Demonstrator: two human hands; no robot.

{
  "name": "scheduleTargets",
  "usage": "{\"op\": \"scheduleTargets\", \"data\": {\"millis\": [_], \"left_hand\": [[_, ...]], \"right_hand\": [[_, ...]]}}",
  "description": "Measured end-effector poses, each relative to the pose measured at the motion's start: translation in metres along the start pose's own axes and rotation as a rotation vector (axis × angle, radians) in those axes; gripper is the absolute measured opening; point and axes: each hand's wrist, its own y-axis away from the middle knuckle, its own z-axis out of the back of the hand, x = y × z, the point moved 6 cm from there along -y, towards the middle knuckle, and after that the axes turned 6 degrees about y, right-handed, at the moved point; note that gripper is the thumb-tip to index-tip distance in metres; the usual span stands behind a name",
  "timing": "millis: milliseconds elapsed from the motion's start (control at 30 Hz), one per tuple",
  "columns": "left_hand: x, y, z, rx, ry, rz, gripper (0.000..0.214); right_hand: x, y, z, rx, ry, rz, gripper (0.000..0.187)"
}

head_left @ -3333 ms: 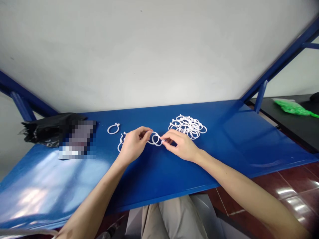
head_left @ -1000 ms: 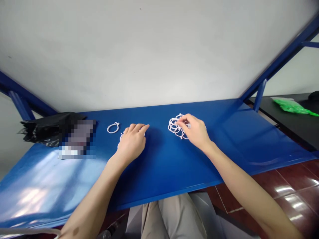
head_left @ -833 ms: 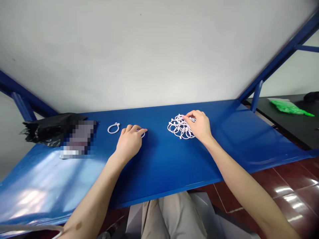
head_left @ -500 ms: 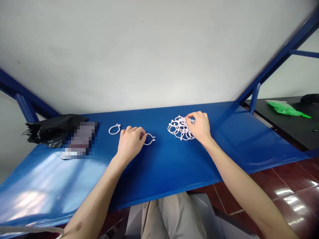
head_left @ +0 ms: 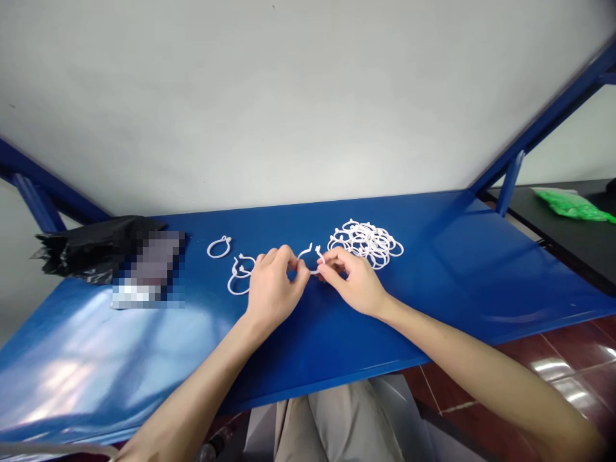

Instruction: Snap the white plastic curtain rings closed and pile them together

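Note:
Both my hands meet over the middle of the blue table (head_left: 433,276). My left hand (head_left: 272,289) and my right hand (head_left: 351,282) each pinch one side of a single white plastic ring (head_left: 310,255) whose gap points up. To the right, behind my right hand, lies a pile of several white rings (head_left: 366,242). A short linked chain of white rings (head_left: 239,274) rests just left of my left hand. Farther left a lone white ring (head_left: 219,247) lies flat.
A crumpled black plastic bag (head_left: 91,253) with a blurred patch sits at the table's left rear. A grey wall rises right behind the table. Blue frame struts (head_left: 510,173) stand at the right corner. A dark side table with a green bag (head_left: 572,205) is at far right.
My right hand left the pile and came to the middle with a ring. My left hand let go of the chain, slid right, and now pinches that ring's other side.

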Motion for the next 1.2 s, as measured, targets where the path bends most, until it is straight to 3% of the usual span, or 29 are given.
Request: {"op": "scheduleTargets", "data": {"millis": [100,200,400,633,967,1100,1200], "left_hand": [[0.001,0.003,-0.006,0.052,0.162,0.029,0.017],[0.003,0.002,-0.005,0.057,0.321,0.113,0.011],[0.01,0.0,-0.013,0.191,0.662,0.253,0.028],[0.02,0.004,-0.017,0.135,0.654,0.273,0.024],[0.006,-0.004,-0.01,0.2,0.271,0.002,0.024],[0.017,-0.013,0.009,0.14,-0.19,-0.073,0.036],[0.042,-0.017,0.034,0.092,-0.551,0.066,0.043]], "right_hand": [[-0.003,0.0,0.005,-0.088,0.025,0.012,0.008],[-0.001,0.001,0.008,-0.126,0.113,0.067,0.019],[0.006,0.002,0.009,-0.142,0.184,0.157,0.017],[0.003,0.004,0.004,-0.069,0.054,0.125,0.014],[0.007,-0.001,0.006,-0.087,0.266,0.279,0.019],[-0.004,-0.012,0.027,-0.186,0.464,0.249,0.021],[-0.02,-0.02,0.057,-0.308,0.593,0.142,0.022]]}}
